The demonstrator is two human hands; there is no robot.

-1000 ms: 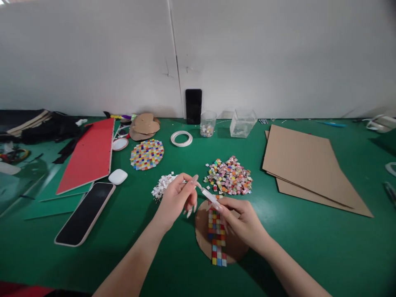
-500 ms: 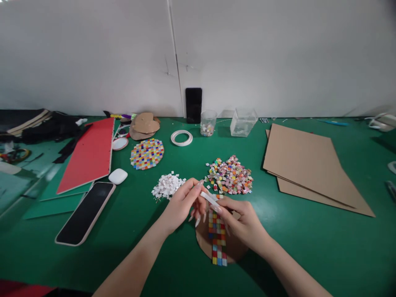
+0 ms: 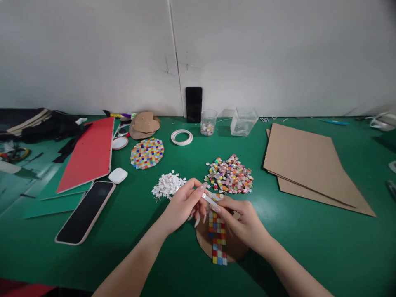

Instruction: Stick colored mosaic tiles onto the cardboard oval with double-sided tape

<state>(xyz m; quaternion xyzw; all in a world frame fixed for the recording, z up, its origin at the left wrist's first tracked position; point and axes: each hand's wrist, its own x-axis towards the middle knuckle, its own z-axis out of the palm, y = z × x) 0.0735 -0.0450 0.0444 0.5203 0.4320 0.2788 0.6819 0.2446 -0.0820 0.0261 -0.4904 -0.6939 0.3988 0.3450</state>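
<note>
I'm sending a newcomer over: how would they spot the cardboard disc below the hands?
On the green table, look just nearer than the heap of multicoloured tiles. There the cardboard disc lies, partly hidden by the right hand. Unlike the tile-covered disc farther back, it carries only a band of coloured tiles, with bare cardboard on both sides.

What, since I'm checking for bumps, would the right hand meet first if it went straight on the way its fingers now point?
Most likely the left hand, close ahead near the other end of the white strip that the right hand holds; any gap in depth is hard to judge.
</note>
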